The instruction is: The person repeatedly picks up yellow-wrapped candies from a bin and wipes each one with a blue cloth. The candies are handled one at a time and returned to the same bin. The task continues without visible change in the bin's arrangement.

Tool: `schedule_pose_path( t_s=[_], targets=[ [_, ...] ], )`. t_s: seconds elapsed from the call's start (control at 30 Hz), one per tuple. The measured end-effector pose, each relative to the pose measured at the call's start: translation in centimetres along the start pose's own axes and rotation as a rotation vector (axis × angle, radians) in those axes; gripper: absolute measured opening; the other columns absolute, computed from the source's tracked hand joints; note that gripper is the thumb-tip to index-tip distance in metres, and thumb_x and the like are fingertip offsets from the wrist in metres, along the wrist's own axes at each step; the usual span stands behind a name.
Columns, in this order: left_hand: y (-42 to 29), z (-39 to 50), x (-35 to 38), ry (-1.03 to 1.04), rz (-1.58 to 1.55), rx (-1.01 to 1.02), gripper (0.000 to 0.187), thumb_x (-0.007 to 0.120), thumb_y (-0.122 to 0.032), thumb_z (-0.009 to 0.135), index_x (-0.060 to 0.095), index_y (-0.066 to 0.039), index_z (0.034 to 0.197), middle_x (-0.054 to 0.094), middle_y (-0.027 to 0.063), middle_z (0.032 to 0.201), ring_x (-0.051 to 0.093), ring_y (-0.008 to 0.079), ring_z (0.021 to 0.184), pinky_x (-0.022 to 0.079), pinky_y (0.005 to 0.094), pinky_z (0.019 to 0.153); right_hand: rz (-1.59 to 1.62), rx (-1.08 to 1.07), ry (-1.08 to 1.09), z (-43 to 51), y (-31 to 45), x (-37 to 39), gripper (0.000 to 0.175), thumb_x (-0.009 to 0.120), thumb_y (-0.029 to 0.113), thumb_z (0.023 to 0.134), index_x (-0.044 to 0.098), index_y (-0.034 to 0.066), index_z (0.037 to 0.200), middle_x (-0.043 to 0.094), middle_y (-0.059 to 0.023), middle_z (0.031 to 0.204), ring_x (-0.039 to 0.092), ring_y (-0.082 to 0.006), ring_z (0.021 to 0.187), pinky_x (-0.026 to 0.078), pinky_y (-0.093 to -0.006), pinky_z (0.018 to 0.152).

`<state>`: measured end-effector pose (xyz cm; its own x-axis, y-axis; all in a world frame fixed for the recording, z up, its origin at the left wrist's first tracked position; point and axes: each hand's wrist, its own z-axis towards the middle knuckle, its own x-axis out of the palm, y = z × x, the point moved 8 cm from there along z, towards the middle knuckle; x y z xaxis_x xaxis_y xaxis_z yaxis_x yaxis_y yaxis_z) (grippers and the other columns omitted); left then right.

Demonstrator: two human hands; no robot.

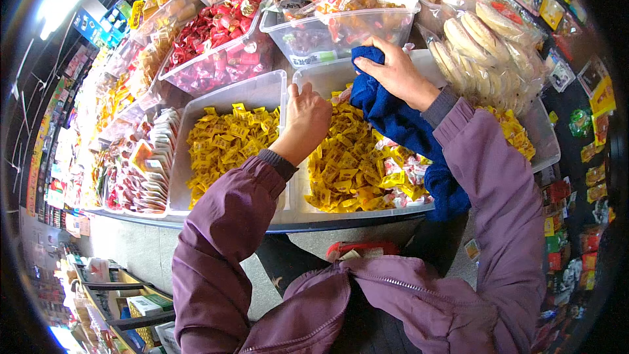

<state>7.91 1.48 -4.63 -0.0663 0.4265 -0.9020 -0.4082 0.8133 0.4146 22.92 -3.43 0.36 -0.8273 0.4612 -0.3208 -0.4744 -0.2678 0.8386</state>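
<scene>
My right hand [397,74] grips one end of a dark blue cloth [381,101], above the back of a clear plastic bin [322,73]. The cloth hangs across the yellow-wrapped sweets [346,167] and white-and-red wrapped sweets [399,167], then over the bin's front edge. Between this bin and the one on its left is my left hand [308,117], over their adjoining rims. Its fingers are curled, and whether they grip anything is hidden. The left bin [196,113] holds more yellow-wrapped sweets [236,132].
Behind stand a bin of red-wrapped sweets [214,66] and a clear bin [339,34] of mixed packets. Bagged flat breads [484,54] are piled at the right, over another bin's corner. Flat packets [152,167] fill a bin at left. A shelf [123,300] stands lower left.
</scene>
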Motion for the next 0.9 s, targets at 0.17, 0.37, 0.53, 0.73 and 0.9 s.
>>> schedule_pose_path(
  t_s=[0.17,0.37,0.53,0.73,0.9],
  targets=[
    [3.5,0.0,1.0,-0.038,-0.209,-0.196,0.008,0.064,-0.019,0.080,0.071,-0.014,0.078,0.067,0.0063,0.075,0.064,0.0259,0.085,0.036,0.0479,0.079,0.003,-0.017,0.055,0.0,0.0,0.9,0.032,0.069,0.024,0.088,0.059,-0.0007,0.106,0.066,-0.0104,0.093,0.059,-0.0148,0.085,0.048,-0.0328,0.078],
    [6.2,0.3,-3.4,-0.396,-1.022,-0.294,0.017,0.060,-0.014,0.090,0.069,-0.002,0.083,0.067,0.0095,0.070,0.063,0.0174,0.059,0.050,0.0307,0.060,0.030,-0.095,0.261,-1.0,1.7,3.0,0.035,0.068,0.029,0.090,0.058,0.0013,0.110,0.066,-0.0107,0.099,0.059,-0.0149,0.089,0.047,-0.0326,0.081],
    [5.0,1.0,-1.5,-0.386,-1.596,-0.267,0.011,0.056,-0.006,0.095,0.063,0.003,0.095,0.068,0.0069,0.077,0.062,0.0111,0.067,0.050,0.0269,0.059,-0.110,-0.175,0.181,-1.3,3.4,4.2,0.023,0.067,0.017,0.092,0.053,0.0026,0.104,0.060,-0.0056,0.091,0.055,-0.0102,0.088,0.046,-0.0284,0.079],
    [4.4,-0.6,-7.5,-0.695,-1.017,-0.026,0.007,0.063,-0.006,0.092,0.059,0.000,0.092,0.064,0.0093,0.079,0.062,0.0208,0.067,0.051,0.0300,0.066,0.359,0.140,0.069,-0.8,1.5,3.2,0.014,0.063,0.015,0.094,0.061,0.0054,0.105,0.062,0.0021,0.096,0.057,-0.0039,0.087,0.048,-0.0215,0.077],
    [3.4,-2.7,-11.4,-0.863,-0.705,0.262,0.012,0.067,0.002,0.082,0.059,-0.003,0.090,0.063,0.0107,0.084,0.061,0.0281,0.073,0.049,0.0345,0.066,1.044,0.770,0.326,-3.8,1.0,6.4,0.025,0.060,0.027,0.096,0.059,0.0065,0.109,0.065,-0.0040,0.092,0.066,-0.0158,0.078,0.057,-0.0318,0.071]
  ],
)
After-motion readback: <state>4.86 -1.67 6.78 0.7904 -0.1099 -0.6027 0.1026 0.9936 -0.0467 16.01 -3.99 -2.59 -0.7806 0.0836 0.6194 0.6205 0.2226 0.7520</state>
